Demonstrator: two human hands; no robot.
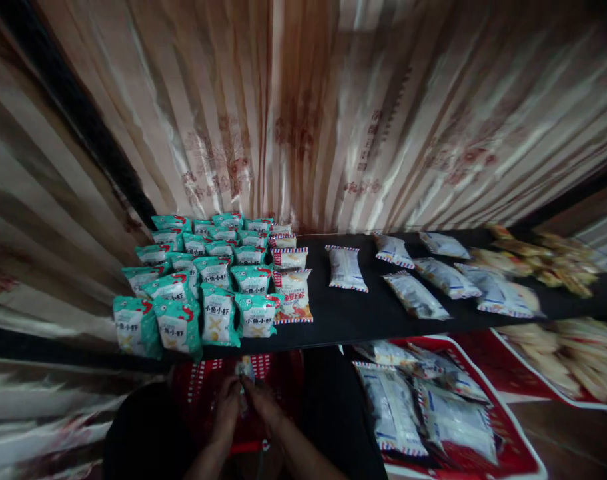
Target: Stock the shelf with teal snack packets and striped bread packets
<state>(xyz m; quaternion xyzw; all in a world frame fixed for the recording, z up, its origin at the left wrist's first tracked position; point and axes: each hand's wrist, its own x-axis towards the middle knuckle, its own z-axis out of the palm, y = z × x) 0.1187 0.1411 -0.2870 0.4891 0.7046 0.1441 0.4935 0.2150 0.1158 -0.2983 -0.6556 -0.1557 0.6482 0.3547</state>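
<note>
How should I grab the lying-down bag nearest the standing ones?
Probably pinch that bag by its near striped end, coming from your side of the table: that end looks thin and lies toward you, while the middle looks puffy.

packet | small, pale, print too blurred to read | held between left hand and right hand, partly hidden by fingers | red basket showing behind it
</note>
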